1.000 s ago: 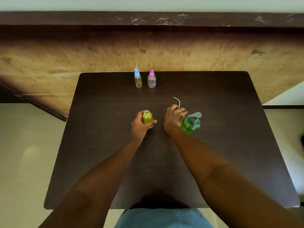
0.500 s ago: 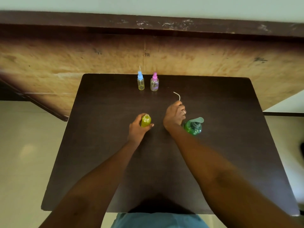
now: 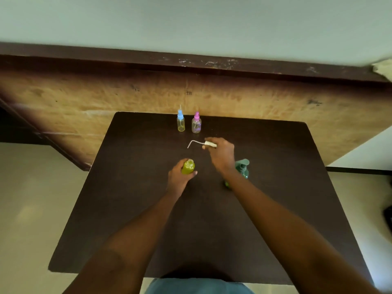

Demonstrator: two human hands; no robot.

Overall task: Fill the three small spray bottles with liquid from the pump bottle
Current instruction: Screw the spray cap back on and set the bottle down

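Recapping is judged to be the step in hand. An uncapped small bottle [image 3: 188, 167], yellow-green and seemingly filled, is gripped upright on the table [image 3: 275, 187] by the left hand [image 3: 180, 179], whose fingers and thumb are curled round its body; its mouth is open to the top. A pale spray head [image 3: 210, 144] is pinched in the fingertips of the right hand [image 3: 222, 154], which is held over the table beyond the bottle and to its right, well apart from the mouth. From the spray head a thin dip tube [image 3: 194, 142] is seen to run leftward and to bend downward at its free end. The green pump bottle [image 3: 242, 168] is stood just beside the right wrist, on its outer side, and is partly hidden by the forearm; it is touched by neither hand. Two further small spray bottles, a blue-capped bottle [image 3: 180, 124] and a pink-capped bottle [image 3: 196, 125], are stood close together near the far edge with their heads fitted; how full they are cannot be told with certainty.

For the next move, the tube's bent tip would need to be brought over the narrow mouth and threaded in before the head is lowered and seated or screwed down. The bottle should be held steady and upright, since liquid could be spilled by a tilt, and the curved tube may be caught on the rim.
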